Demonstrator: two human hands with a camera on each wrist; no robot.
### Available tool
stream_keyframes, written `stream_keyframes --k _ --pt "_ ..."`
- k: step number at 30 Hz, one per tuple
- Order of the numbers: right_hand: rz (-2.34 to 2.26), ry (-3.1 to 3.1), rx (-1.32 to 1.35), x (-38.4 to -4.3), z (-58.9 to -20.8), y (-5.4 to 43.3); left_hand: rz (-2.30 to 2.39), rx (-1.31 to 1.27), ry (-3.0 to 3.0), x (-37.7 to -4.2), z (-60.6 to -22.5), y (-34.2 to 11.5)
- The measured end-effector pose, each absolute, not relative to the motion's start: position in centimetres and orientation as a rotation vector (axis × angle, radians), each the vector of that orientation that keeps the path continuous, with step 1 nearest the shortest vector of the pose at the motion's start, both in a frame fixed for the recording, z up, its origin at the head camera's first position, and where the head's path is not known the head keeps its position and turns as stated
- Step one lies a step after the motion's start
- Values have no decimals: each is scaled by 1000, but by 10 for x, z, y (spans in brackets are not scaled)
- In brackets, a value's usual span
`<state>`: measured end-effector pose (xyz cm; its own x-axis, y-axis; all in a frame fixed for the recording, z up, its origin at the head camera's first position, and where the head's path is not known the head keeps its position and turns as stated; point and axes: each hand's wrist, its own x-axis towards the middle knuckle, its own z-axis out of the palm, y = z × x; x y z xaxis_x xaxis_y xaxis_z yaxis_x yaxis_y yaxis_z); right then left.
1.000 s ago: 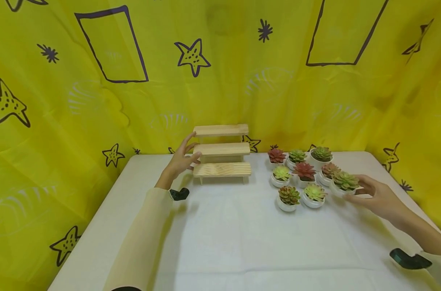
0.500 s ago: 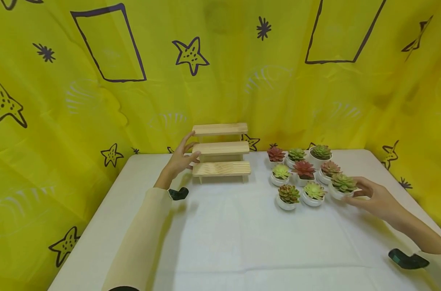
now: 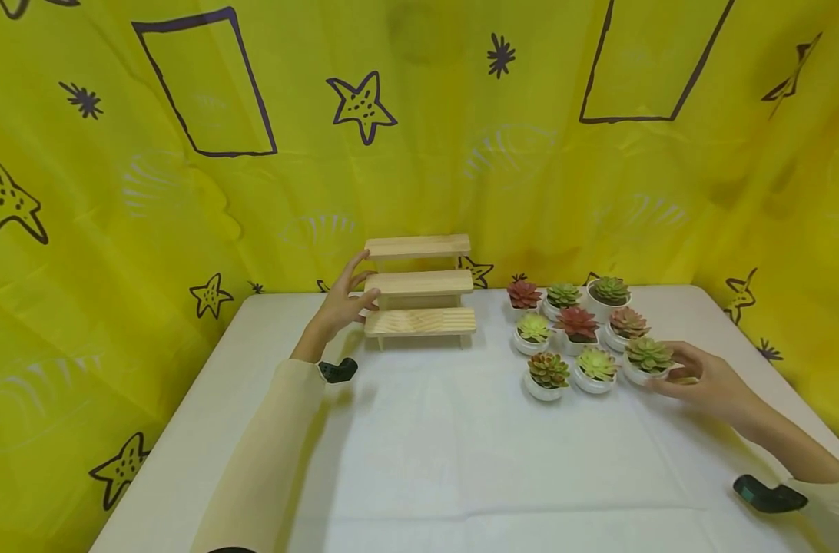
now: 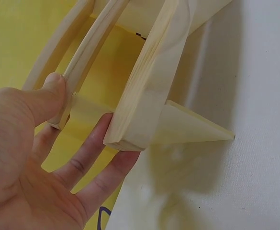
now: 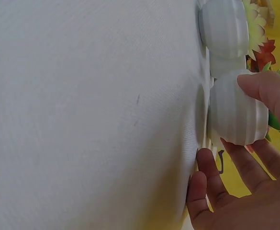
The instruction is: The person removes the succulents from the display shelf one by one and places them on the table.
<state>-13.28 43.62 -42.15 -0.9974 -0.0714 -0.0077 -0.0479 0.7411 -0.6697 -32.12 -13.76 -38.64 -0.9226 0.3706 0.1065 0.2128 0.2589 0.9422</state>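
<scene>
At the table's back stands a three-tier wooden display stand (image 3: 419, 283). My left hand (image 3: 338, 309) holds its left end. In the left wrist view the thumb lies on the middle shelf (image 4: 89, 52), and fingertips touch the end of the lowest shelf (image 4: 140, 103). To the right, my right hand (image 3: 711, 384) grips a green succulent in a white pot (image 3: 646, 359), at the front right of a group of potted succulents. The right wrist view has the thumb on one side of that ribbed pot (image 5: 235, 110) and fingers on the other; its base is at the tablecloth.
Close by are a yellow-green succulent (image 3: 595, 365), a green-red one (image 3: 547, 375), a dark red one (image 3: 577, 326), a pinkish one (image 3: 627, 324) and several more behind. A white cloth covers the table (image 3: 502, 461). A yellow patterned curtain (image 3: 419, 177) hangs behind and at the sides.
My right hand has shifted slightly left with the green succulent, bringing it closer to the other pots. The left hand stays at the stand. The head view has shifted slightly.
</scene>
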Motion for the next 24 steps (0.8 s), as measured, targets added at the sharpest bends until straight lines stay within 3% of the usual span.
stream_keyframes --k 24 --pt "-1059 2851 -172 -135 -423 439 1743 566 2399 -322 -387 -138"
